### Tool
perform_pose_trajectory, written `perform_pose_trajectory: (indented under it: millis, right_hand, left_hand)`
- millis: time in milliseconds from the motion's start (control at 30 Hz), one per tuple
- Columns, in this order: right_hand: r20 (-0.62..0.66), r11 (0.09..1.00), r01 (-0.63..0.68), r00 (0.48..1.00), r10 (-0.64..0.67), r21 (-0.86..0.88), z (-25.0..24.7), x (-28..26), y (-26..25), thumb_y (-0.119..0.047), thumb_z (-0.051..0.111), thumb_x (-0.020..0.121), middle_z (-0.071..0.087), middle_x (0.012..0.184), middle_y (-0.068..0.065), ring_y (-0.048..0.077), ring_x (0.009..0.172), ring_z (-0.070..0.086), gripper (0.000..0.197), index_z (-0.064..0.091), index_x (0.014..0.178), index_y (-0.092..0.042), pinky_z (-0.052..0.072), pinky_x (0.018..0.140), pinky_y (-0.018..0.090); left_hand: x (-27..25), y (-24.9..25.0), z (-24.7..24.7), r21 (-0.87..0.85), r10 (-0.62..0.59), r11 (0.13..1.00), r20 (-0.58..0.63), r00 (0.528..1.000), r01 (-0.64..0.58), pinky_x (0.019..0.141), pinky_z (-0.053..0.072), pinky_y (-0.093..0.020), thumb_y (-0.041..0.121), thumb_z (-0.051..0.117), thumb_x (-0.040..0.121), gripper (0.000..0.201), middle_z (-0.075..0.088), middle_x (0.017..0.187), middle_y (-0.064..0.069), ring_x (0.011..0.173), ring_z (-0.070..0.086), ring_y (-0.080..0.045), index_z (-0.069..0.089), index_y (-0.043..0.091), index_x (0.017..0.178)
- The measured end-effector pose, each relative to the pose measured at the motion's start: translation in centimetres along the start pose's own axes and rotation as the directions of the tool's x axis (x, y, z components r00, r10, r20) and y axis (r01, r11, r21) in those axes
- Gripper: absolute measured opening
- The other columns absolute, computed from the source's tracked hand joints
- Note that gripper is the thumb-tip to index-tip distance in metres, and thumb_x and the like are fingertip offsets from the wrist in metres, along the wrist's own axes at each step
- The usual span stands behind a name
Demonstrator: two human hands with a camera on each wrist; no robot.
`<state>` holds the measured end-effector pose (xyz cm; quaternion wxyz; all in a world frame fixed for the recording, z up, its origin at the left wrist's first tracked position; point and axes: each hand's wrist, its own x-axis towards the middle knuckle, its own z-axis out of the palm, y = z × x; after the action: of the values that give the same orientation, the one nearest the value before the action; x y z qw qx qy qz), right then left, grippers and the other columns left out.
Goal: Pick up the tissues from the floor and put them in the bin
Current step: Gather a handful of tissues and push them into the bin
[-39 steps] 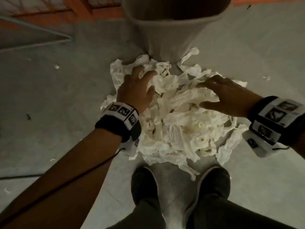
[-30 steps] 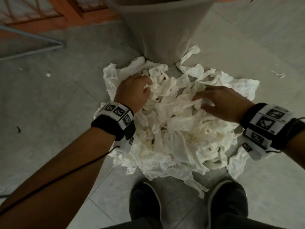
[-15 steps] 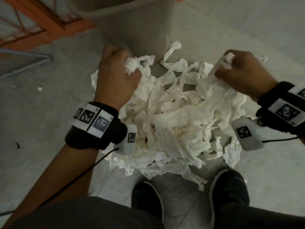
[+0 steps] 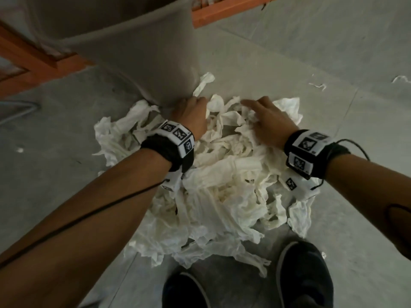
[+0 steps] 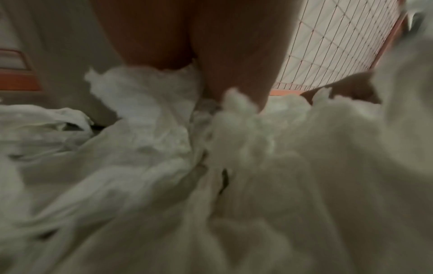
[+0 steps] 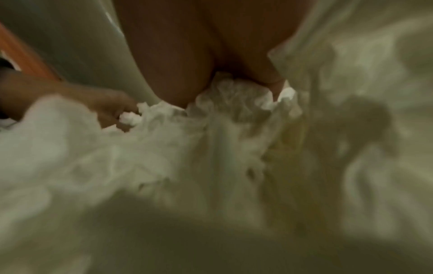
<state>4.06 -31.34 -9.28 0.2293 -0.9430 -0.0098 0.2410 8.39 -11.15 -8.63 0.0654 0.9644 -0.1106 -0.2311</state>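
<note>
The floor (image 4: 333, 52) is grey tile. A heap of crumpled white tissues (image 4: 222, 196) lies on it, touching the base of the bin (image 4: 155, 52). Two dark shoes (image 4: 304, 274) stand just beside the heap (near edge). Small scraps (image 4: 318, 86) lie well apart.

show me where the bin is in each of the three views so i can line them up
Head: the bin fills the upper left, its base meeting the tissue pile just beyond the left hand.
Left wrist: its pale wall rises at left, behind the tissues.
Right wrist: its wall stands at upper left, beside the right hand.
Shared landmark: the orange wooden frame behind the bin, seen also at and.
</note>
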Motion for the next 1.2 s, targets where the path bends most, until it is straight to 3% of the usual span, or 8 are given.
perform_pose_trajectory:
  millis: [167, 300, 467, 667, 767, 933, 1100, 1200]
  right_hand:
    - [-0.079, 0.994, -0.024, 0.996, 0.033, 0.106, -0.2, -0.7, -0.2, -0.009, 0.039, 0.088, 0.056, 0.101, 0.018, 0.036, 0.098, 0.057, 0.028, 0.062, 0.102, -0.003, 0.041, 0.078, 0.035]
    - [-0.109, 0.946, -0.144, 0.977, 0.182, 0.291, -1.5, -1.9, -0.4, -0.039, 0.048, 0.086, 0.055, 0.068, 0.003, 0.017, 0.065, 0.051, 0.035, 0.052, 0.067, -0.011, 0.033, 0.055, 0.028]
    - [-0.15, 0.961, -0.157, 0.969, 0.194, 0.229, -1.1, -2.8, 1.0, -0.03, 0.059, 0.087, 0.065, 0.1, 0.016, 0.034, 0.092, 0.061, 0.028, 0.055, 0.11, -0.016, 0.037, 0.072, 0.027]
    - [-0.112, 0.982, -0.122, 0.984, 0.139, 0.146, -0.9, -4.0, 1.2, -0.024, 0.054, 0.091, 0.05, 0.128, 0.018, 0.033, 0.102, 0.056, 0.043, 0.047, 0.134, -0.023, 0.044, 0.095, 0.036]
    - [-0.026, 0.987, -0.153, 0.988, 0.155, 0.041, -0.9, -4.8, 0.5, -0.015, 0.042, 0.088, 0.065, 0.119, 0.02, 0.038, 0.111, 0.059, 0.034, 0.065, 0.112, -0.017, 0.048, 0.096, 0.038]
    - [-0.099, 0.974, -0.128, 0.984, 0.149, 0.189, -3.1, -6.4, -3.6, -0.038, 0.044, 0.088, 0.066, 0.095, 0.022, 0.037, 0.086, 0.062, 0.045, 0.066, 0.093, 0.0, 0.052, 0.074, 0.038]
    - [-0.267, 0.921, 0.153, 0.962, -0.056, 0.357, -7.0, -8.2, -9.5, -0.05, 0.049, 0.091, 0.058, 0.064, 0.005, 0.02, 0.06, 0.053, 0.05, 0.054, 0.066, -0.008, 0.038, 0.058, 0.029]
    - [-0.413, 0.82, 0.38, 0.889, -0.197, 0.427, -10.5, -8.6, -13.2, -0.048, 0.048, 0.094, 0.048, 0.043, -0.009, 0.003, 0.042, 0.043, 0.049, 0.052, 0.057, -0.016, 0.038, 0.052, 0.022]
  left_hand:
    - [-1.8, -0.8, -0.8, -0.204, -0.017, 0.979, -0.184, 0.983, -0.022, 0.091, 0.046, -0.043, 0.033, 0.051, 0.089, 0.032, 0.056, 0.12, -0.018, 0.111, 0.054, -0.038, 0.057, 0.006, 0.103]
    - [-2.9, 1.1, -1.1, -0.246, 0.073, 0.962, -0.18, 0.981, -0.117, 0.089, 0.045, -0.037, 0.053, 0.054, 0.088, 0.048, 0.043, 0.13, -0.005, 0.104, 0.05, -0.022, 0.057, 0.011, 0.111]
    - [-2.5, 3.0, 0.6, -0.059, 0.207, 0.976, -0.01, 0.978, -0.207, 0.088, 0.047, -0.042, 0.02, 0.06, 0.089, 0.03, 0.053, 0.127, -0.015, 0.111, 0.057, -0.037, 0.055, 0.004, 0.114]
    - [-4.3, 2.2, -1.1, -0.293, 0.149, 0.937, -0.156, 0.977, -0.189, 0.081, 0.049, -0.037, 0.008, 0.055, 0.087, 0.033, 0.065, 0.112, -0.014, 0.102, 0.06, -0.035, 0.054, 0.016, 0.118]
    - [-6.2, 1.9, -2.5, -0.348, 0.134, 0.911, -0.254, 0.958, -0.22, 0.087, 0.049, -0.042, 0.005, 0.051, 0.088, 0.03, 0.06, 0.112, -0.017, 0.102, 0.058, -0.035, 0.059, 0.013, 0.116]
    - [-10.1, 1.1, -4.5, -0.347, 0.095, 0.9, -0.429, 0.898, -0.262, 0.075, 0.036, -0.025, 0.011, 0.056, 0.092, 0.016, 0.055, 0.108, -0.011, 0.095, 0.056, -0.026, 0.059, 0.005, 0.106]
    - [-14.2, 0.8, -8.9, -0.47, 0.021, 0.818, -0.554, 0.832, -0.333, 0.068, 0.036, -0.023, 0.032, 0.068, 0.086, 0.021, 0.053, 0.084, 0.002, 0.08, 0.056, -0.019, 0.059, 0.013, 0.083]
    - [-16.3, 1.2, -13.5, -0.641, -0.077, 0.679, -0.546, 0.834, -0.357, 0.076, 0.049, -0.027, 0.057, 0.061, 0.084, 0.032, 0.061, 0.091, 0.002, 0.085, 0.062, -0.012, 0.059, 0.025, 0.082]
